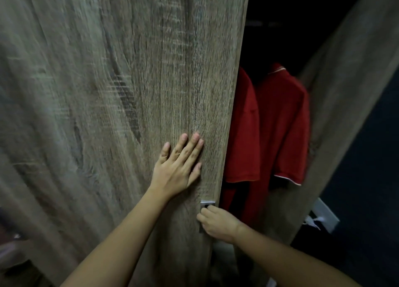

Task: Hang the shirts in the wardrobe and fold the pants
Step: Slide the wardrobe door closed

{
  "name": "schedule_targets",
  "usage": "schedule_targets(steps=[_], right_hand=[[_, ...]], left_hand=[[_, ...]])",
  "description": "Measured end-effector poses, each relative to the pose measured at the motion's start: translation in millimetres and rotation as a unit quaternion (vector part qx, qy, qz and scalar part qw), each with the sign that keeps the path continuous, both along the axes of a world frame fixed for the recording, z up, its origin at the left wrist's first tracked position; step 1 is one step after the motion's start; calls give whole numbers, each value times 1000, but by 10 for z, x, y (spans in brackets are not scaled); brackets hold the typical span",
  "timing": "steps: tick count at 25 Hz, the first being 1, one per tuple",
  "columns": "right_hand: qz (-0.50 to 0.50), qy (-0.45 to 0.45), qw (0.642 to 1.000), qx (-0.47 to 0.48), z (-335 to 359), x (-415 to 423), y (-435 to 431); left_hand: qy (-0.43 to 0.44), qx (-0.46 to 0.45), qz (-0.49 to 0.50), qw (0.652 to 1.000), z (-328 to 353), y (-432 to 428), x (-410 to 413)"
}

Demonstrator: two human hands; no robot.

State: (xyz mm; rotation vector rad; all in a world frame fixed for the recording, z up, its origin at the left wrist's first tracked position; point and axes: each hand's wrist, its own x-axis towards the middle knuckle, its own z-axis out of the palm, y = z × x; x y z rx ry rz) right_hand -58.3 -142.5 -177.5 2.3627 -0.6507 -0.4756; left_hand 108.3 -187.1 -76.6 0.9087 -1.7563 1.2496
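I see a big wooden door (pixel 108 92) that fills the picture from 12 o'clock round to 9 o'clock. The wood is grey-brown with dark streaks, and it looks a bit blurry.

The left hand (pixel 179 168) lies flat on the door, a little below the middle of the picture. Its fingers are straight and close together, and they point up toward 1 o'clock. The palm touches the wood. This hand holds nothing.

The right hand (pixel 218 224) is lower, at about 5 o'clock from the left hand. Its fingers are curled round a small silver handle (pixel 207 203) on the edge of the door. The top of the handle pokes out just above the hand.

The wardrobe (pixel 269 6) is open by a gap, and it is very dark inside. Two shirts hang in there, at about 3 o'clock from the left hand. The first red shirt (pixel 241 135) is partly hidden behind the edge of the door. The second red shirt (pixel 285 125) hangs just beside it, at its 3 o'clock. It has a thin white line on its collar and on its sleeve. I cannot tell if the two shirts touch.

A dim rail (pixel 265 24) shows at 12 o'clock above the shirts. A tilted wooden panel (pixel 345 92) stands at 3 o'clock from the shirts. A white thing (pixel 323 215) sits low at 4 o'clock, too blurry for me to tell what it is.
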Motion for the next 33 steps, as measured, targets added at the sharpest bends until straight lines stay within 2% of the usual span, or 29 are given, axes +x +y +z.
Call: schedule_targets(steps=[5,16,29,33], right_hand=[[-59,7,998,4,-9,-721,118],[-116,4,993,12,79,-2086,336],[-116,4,993,25,-38,-2502,331],[-132,-49,990,30,-16,-2537,389]], left_hand=[[-8,0,-31,999,-17,30,-767],[1,3,-54,999,-13,95,-2193],[2,27,0,1000,-119,150,-2634],[-4,62,27,998,-133,202,-2690]])
